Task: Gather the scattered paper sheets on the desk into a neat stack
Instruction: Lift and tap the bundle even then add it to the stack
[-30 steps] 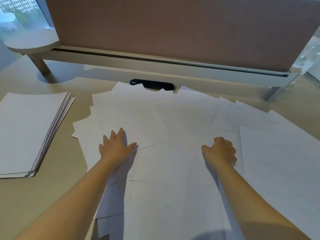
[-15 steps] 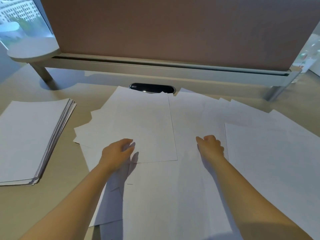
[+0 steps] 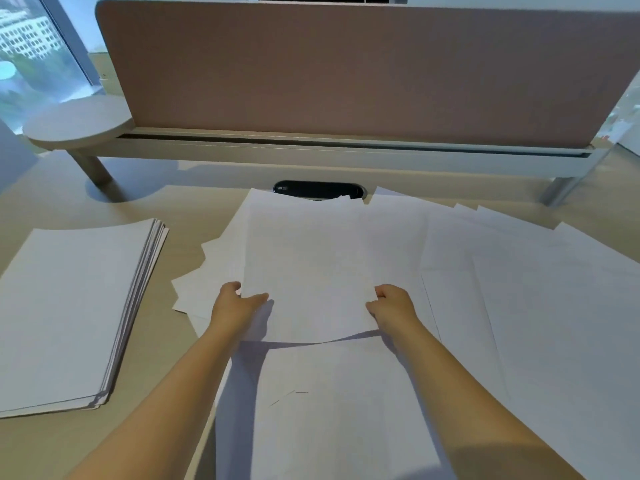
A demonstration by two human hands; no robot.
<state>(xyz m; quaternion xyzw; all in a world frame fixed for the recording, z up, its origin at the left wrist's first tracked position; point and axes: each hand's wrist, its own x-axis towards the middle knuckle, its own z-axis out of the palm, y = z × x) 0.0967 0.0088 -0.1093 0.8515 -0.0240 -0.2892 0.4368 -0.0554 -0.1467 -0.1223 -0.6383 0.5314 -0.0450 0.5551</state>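
Several white paper sheets [image 3: 519, 289] lie scattered and overlapping across the middle and right of the beige desk [image 3: 194, 209]. A thick, squared stack of sheets [image 3: 72, 306] sits at the left. My left hand [image 3: 235, 304] pinches the near left corner of a top sheet [image 3: 311, 265], thumb on top. My right hand [image 3: 393, 304] grips the same sheet's near right corner. The sheet's near edge is raised off the papers below and casts a shadow on them.
A pink-brown divider panel [image 3: 346, 71] on a white rail [image 3: 311, 157] closes off the desk's far side. A black cable grommet [image 3: 318, 189] sits just beyond the papers. A round side shelf [image 3: 76, 123] stands at the far left, windows behind it.
Both hands went from resting on the spread papers to gripping the near corners of one top sheet. That sheet turned square to me and its near edge lifted.
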